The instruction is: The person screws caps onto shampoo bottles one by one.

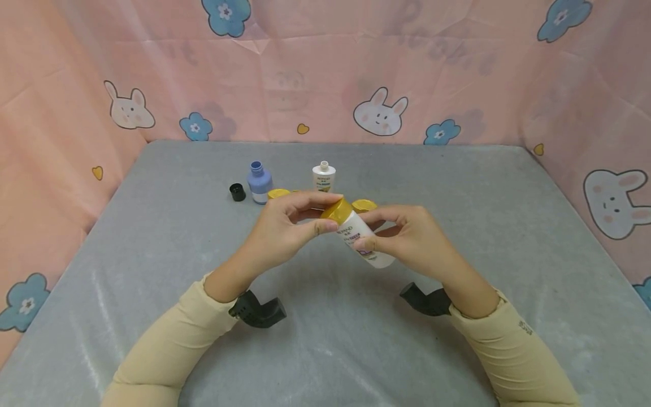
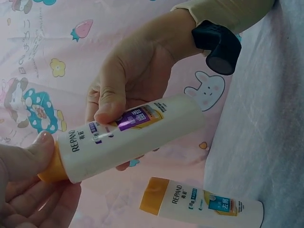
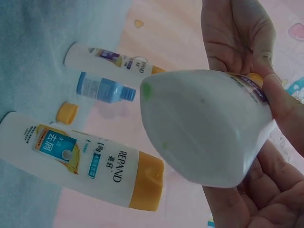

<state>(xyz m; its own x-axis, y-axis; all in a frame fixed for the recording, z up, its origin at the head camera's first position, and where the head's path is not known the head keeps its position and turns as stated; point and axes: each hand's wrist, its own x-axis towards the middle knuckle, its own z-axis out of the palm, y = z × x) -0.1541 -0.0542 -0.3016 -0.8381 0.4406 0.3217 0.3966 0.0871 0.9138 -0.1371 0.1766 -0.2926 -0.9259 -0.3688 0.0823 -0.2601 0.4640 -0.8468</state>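
Note:
A white REPAND bottle (image 1: pixel 365 244) with a purple label is held tilted in the air over the table, cap end up and to the left. My left hand (image 1: pixel 277 230) grips its yellow cap (image 1: pixel 338 211) between thumb and fingers. Lower down, my right hand (image 1: pixel 414 236) holds the bottle's body, thumb on the front. The right wrist view looks at the bottle's pale base (image 3: pixel 204 128). Close behind the right hand, a second white bottle (image 2: pixel 209 203) with a blue label and yellow cap stands on the table.
At the back left are an uncapped blue bottle (image 1: pixel 260 183) and a black cap (image 1: pixel 237 192). An uncapped white bottle (image 1: pixel 324 176) stands behind my hands. Another yellow-capped bottle (image 3: pixel 114 61) and a loose yellow cap (image 3: pixel 67 113) are near them. Pink curtains (image 1: pixel 305 68) surround the grey table (image 1: pixel 168 237).

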